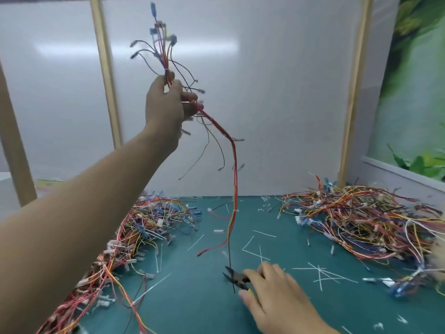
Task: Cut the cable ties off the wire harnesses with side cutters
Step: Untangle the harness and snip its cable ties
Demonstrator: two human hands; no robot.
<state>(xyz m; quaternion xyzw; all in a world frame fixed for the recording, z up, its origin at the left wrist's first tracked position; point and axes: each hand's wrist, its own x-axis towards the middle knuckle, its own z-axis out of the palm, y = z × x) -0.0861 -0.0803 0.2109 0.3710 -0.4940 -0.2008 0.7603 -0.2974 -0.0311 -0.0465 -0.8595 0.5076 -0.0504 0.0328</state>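
My left hand (168,102) is raised high and grips a wire harness (234,169) near its upper end. Blue and white connectors fan out above the fist, and a red bundle hangs down to the green mat (192,297). A white cable tie (166,68) wraps the bundle just above my fingers. My right hand (277,295) lies low on the mat and holds the side cutters (237,279) by their yellow handles. The dark jaws point left and stand apart, beside the harness's hanging black wire.
A heap of harnesses (134,237) covers the mat's left side and another heap (361,222) fills the right. Cut white tie pieces (320,273) are scattered over the middle. A white panel with wooden posts (106,68) stands behind the mat.
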